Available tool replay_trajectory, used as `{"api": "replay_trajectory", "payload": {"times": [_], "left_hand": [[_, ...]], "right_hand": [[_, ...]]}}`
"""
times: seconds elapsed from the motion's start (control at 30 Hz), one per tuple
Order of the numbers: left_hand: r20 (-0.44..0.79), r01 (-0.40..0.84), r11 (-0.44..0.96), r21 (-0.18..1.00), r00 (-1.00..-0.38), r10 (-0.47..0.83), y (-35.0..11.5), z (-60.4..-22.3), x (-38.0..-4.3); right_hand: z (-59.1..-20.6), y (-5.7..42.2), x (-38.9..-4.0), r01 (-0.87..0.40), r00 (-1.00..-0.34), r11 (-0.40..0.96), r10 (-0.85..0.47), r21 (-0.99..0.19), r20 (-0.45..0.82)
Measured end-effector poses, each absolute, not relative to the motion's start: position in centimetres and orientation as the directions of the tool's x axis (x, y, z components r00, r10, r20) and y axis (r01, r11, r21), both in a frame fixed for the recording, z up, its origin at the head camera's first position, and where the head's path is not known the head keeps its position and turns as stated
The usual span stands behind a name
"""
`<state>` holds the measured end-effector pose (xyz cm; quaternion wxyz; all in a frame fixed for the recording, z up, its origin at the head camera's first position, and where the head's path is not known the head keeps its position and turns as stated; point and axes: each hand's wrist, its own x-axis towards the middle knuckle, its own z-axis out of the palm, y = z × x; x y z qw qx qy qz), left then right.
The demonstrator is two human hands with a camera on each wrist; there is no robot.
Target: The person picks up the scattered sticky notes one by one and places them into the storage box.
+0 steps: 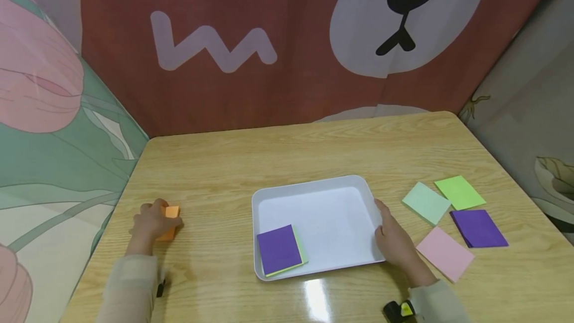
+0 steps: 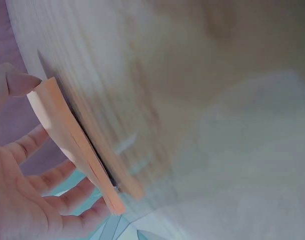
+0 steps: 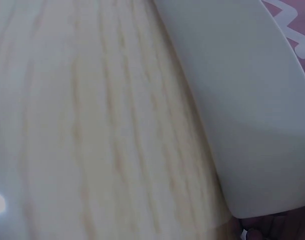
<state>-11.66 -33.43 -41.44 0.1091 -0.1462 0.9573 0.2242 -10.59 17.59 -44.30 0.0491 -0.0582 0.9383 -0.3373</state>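
At the left of the table my left hand holds an orange sticky note pad. In the left wrist view, thumb and fingers span this orange pad, whose edge is close over the tabletop. My right hand grips the right rim of a white tray, thumb toward its inside. The tray's outer wall fills the right of the right wrist view, where the hand is mostly hidden. In the tray's near left corner lies a purple sticky note pad over a yellow-green one.
Right of the tray lie a mint pad, a lime green pad, a purple pad and a pink pad. All rest on the wooden table. A printed curtain stands behind its far edge.
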Motion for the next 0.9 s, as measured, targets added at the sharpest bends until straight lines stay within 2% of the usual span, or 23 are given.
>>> {"api": "replay_trajectory", "payload": {"times": [0.4, 0.63, 0.9], "left_hand": [[-0.200, -0.254, 0.874, 0.414, -0.962, -0.184, -31.8, -41.2, -11.5], [-0.098, -0.163, 0.873, 0.459, -0.986, -0.133, -29.7, -40.6, -11.4], [-0.037, -0.093, 0.855, 0.510, -0.996, -0.086, -27.7, -40.2, -11.4]], "right_hand": [[-44.5, 17.7, -10.6, -0.075, -0.989, 0.764, -0.141, -0.640, -0.053], [-44.5, 17.7, -10.6, -0.052, -0.988, 0.768, -0.132, -0.638, -0.079], [-44.6, 17.7, -10.6, -0.043, -0.989, 0.765, -0.126, -0.643, -0.083]]}}
